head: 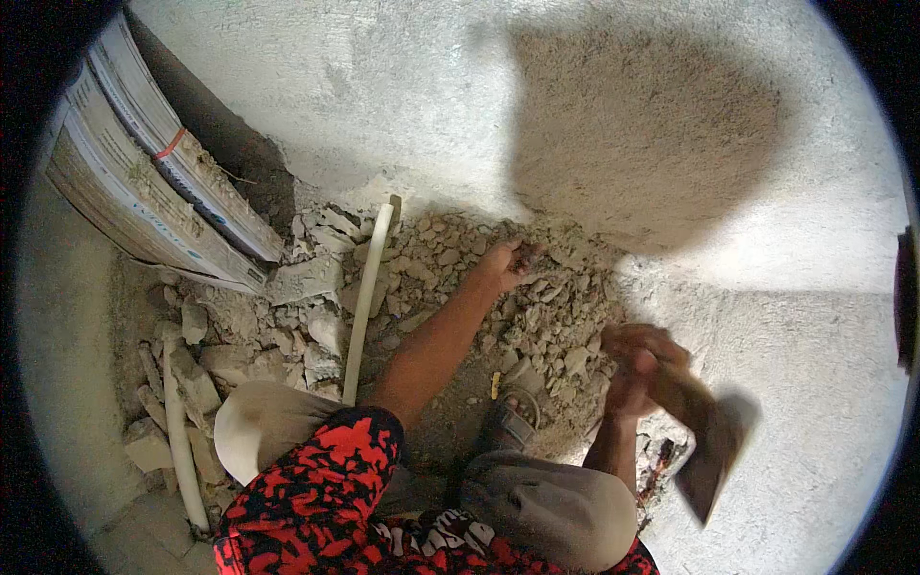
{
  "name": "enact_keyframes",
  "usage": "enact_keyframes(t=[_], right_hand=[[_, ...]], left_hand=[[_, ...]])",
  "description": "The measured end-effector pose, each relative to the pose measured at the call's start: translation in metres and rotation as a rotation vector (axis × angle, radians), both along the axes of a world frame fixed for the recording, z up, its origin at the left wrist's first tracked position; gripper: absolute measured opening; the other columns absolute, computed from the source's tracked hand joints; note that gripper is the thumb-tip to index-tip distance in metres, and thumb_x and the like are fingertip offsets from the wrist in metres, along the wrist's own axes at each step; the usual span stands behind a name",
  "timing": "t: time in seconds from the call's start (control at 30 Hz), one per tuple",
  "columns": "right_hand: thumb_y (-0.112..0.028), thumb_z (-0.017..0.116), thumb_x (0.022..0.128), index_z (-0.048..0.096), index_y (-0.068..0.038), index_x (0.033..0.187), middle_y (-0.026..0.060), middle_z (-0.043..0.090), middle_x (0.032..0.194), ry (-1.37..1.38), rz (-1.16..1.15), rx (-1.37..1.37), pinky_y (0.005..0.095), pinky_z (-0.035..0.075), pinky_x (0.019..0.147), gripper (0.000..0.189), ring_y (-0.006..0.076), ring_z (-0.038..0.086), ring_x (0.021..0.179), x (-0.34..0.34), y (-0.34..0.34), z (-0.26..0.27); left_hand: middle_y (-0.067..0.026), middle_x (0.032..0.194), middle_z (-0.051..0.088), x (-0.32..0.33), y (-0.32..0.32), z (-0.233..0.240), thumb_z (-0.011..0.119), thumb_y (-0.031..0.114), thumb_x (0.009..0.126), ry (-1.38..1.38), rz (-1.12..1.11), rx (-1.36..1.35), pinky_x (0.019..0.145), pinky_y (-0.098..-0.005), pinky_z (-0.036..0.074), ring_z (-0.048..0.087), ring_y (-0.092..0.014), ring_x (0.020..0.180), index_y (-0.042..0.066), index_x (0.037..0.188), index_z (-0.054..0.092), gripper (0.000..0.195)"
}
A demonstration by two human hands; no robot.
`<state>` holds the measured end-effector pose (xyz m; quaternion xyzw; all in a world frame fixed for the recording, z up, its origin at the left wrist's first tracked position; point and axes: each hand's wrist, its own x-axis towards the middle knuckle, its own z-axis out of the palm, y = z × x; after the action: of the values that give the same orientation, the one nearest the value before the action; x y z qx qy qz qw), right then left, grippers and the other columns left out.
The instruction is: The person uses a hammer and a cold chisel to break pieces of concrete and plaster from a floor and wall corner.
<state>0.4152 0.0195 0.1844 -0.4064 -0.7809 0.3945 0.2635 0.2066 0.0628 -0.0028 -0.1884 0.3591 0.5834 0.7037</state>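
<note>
My left hand (505, 266) reaches down to the rubble (553, 309) at the foot of the wall, fingers curled. Something dark shows at its fingertips, but I cannot make out whether it is gripped. My right hand (643, 359), blurred by motion, is closed around the handle of a hand tool (719, 445). The tool's wide dark blade tapers to a point and lies to the right, in front of the white wall. Its exact kind is too blurred to tell. Between my hands lie broken stones and loose earth.
A pale plastic pipe (368, 302) stands up from the rubble left of my left arm; another pipe (180, 431) lies farther left. Bundled flat boxes (165, 172) with a red strap lean against the wall (402, 93). My sandalled foot (514, 420) rests beside the stones.
</note>
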Motion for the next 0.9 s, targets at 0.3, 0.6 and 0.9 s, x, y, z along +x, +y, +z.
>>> enact_keyframes(t=[0.3, 0.6, 0.9], right_hand=[[-0.036, 0.051, 0.084, 0.050, -0.009, 0.111, 0.0176, 0.057, 0.097, -0.726, -0.118, -0.604, 0.0363, 0.042, 0.076, 0.038, 0.0292, 0.055, 0.091, -0.016, -0.010, -0.105], [-0.029, 0.050, 0.085, 0.055, 0.000, 0.087, 0.0147, 0.059, 0.074, 0.400, -0.024, 0.143, 0.0354, 0.046, 0.055, 0.029, 0.0213, 0.055, 0.060, -0.026, 0.005, -0.060], [-0.022, 0.057, 0.079, 0.051, -0.001, 0.073, 0.0077, 0.050, 0.056, -0.373, -0.100, -0.390, 0.0337, 0.038, 0.045, 0.022, 0.0178, 0.046, 0.046, -0.010, -0.020, -0.129]], left_hand=[[-0.0057, 0.096, 0.059, 0.031, 0.015, -0.021, 0.044, 0.024, 0.089, 0.026, -0.022, 0.124, 0.066, -0.0375, 0.048, 0.055, -0.021, 0.083, 0.008, 0.104, 0.053, 0.023], [-0.0057, 0.071, 0.055, -0.004, 0.006, 0.000, 0.028, 0.021, 0.095, 0.041, 0.009, -0.005, 0.092, -0.0472, 0.038, 0.037, -0.015, 0.054, 0.001, 0.095, 0.056, 0.034], [-0.0075, 0.079, 0.054, -0.009, 0.002, -0.020, 0.034, 0.024, 0.094, 0.176, -0.042, -0.127, 0.060, -0.0345, 0.040, 0.047, -0.019, 0.065, 0.004, 0.083, 0.052, 0.029]])
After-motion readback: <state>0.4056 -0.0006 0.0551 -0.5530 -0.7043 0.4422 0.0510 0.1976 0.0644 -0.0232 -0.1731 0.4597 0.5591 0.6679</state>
